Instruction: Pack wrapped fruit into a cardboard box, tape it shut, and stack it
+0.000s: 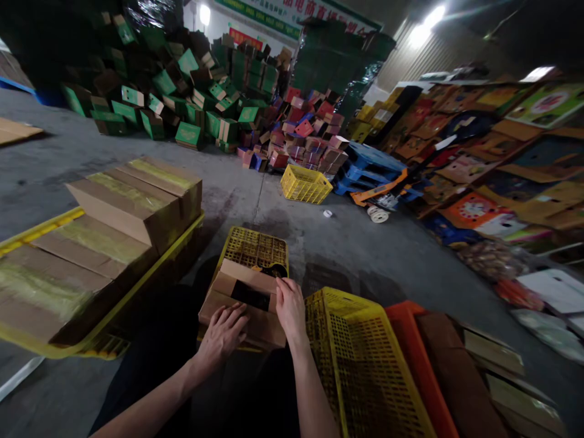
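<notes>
Head view: carton (pixel 261 321) lying crosswise. Left hand (pixel 227 329) resting spread on its near side; right hand (pixel 290 305) curling at its right end, grip unclear.

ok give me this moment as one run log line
left hand: on box, near side | right hand: at box's right end | box: top partly open, on yellow crate

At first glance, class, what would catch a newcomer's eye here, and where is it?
Low in the centre, the left hand and right hand touch a part-open cardboard box. A huge jumble of green boxes sprawls across the upper left, with a reddish heap to its right.
</notes>
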`<control>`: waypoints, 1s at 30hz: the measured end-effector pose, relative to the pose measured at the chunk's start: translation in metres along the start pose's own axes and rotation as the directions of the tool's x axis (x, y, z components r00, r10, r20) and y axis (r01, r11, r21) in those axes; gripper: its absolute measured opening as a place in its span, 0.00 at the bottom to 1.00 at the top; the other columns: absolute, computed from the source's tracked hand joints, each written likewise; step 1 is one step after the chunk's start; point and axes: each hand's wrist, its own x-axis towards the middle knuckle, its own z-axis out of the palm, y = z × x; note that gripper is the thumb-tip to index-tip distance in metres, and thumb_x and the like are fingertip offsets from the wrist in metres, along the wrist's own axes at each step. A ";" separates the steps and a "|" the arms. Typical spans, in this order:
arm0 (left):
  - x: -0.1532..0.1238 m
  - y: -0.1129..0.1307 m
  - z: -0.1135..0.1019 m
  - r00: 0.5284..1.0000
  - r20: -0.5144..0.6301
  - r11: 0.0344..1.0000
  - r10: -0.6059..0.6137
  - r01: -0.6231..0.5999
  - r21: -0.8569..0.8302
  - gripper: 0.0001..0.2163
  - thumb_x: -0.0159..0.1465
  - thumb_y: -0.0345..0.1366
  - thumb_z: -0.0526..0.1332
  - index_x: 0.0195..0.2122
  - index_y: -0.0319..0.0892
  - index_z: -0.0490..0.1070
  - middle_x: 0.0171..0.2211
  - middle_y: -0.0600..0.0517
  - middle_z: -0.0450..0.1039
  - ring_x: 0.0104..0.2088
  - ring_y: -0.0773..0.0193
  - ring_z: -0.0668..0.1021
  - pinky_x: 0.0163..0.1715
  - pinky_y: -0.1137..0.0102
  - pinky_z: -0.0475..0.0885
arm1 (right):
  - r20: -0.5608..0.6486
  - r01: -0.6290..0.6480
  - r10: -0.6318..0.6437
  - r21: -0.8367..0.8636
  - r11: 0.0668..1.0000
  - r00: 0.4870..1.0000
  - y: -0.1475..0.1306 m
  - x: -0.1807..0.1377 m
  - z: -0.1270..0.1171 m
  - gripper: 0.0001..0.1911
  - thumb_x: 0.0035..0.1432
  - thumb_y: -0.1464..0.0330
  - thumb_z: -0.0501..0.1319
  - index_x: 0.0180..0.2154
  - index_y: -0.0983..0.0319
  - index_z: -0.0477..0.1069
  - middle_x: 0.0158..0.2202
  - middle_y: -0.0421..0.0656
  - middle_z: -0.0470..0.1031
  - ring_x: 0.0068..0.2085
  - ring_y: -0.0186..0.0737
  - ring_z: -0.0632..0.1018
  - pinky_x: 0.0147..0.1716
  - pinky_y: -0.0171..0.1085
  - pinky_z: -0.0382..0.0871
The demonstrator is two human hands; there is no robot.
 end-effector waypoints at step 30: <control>0.011 0.013 -0.021 0.990 0.106 0.995 -0.095 0.093 0.021 0.18 0.64 0.30 0.61 0.55 0.50 0.71 0.59 0.47 0.71 0.56 0.49 0.72 0.57 0.52 0.65 | -0.083 -0.027 0.033 0.071 0.997 0.996 -0.013 -0.064 0.007 0.16 0.71 0.70 0.53 0.51 0.59 0.78 0.47 0.48 0.79 0.48 0.44 0.79 0.51 0.44 0.73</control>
